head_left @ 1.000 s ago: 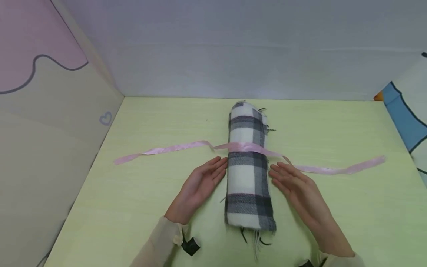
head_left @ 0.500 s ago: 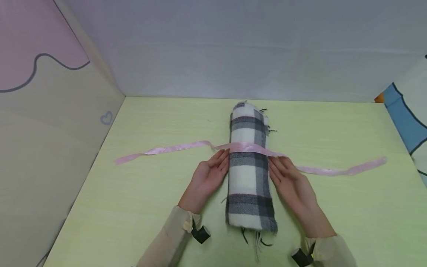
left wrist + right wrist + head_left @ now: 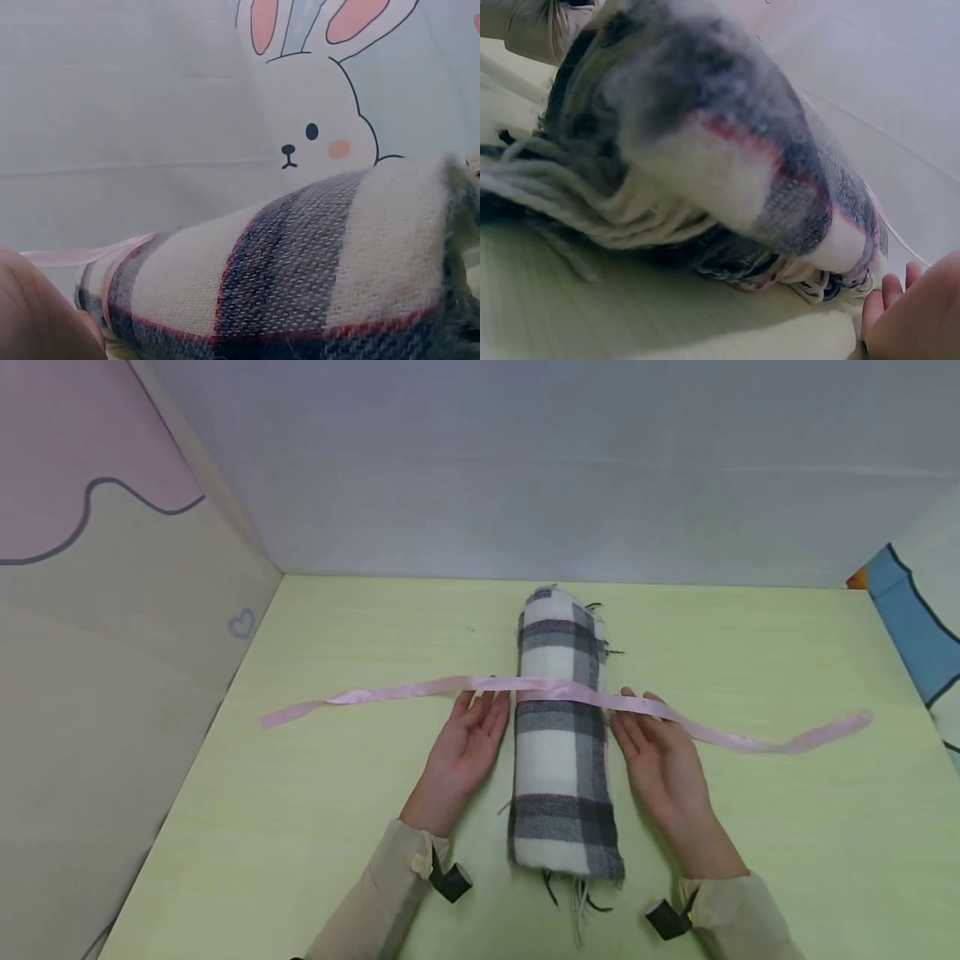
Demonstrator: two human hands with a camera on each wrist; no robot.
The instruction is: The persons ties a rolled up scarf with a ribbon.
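A rolled plaid scarf (image 3: 558, 735), white and grey with thin pink lines, lies lengthwise on the green table (image 3: 337, 827). Its fringe points toward me. A long pink ribbon (image 3: 375, 692) runs crosswise over its upper half. My left hand (image 3: 480, 710) lies flat by the roll's left side, straight fingers touching the ribbon from below. My right hand (image 3: 637, 718) lies by the right side, and the ribbon rests across its straight fingers. The left wrist view shows the scarf (image 3: 300, 262) and ribbon (image 3: 90, 255) close up. The right wrist view shows the fringed end (image 3: 705, 150).
Panels wall in the table: a pink and beige one with a small heart (image 3: 242, 623) on the left, a plain grey one behind, one with a blue shape (image 3: 911, 618) on the right. A rabbit drawing (image 3: 315, 112) shows in the left wrist view. The ribbon's ends trail far to both sides.
Both hands slid forward along the scarf's sides up to the ribbon. The ribbon next to the roll has lifted and straightened over the fingers.
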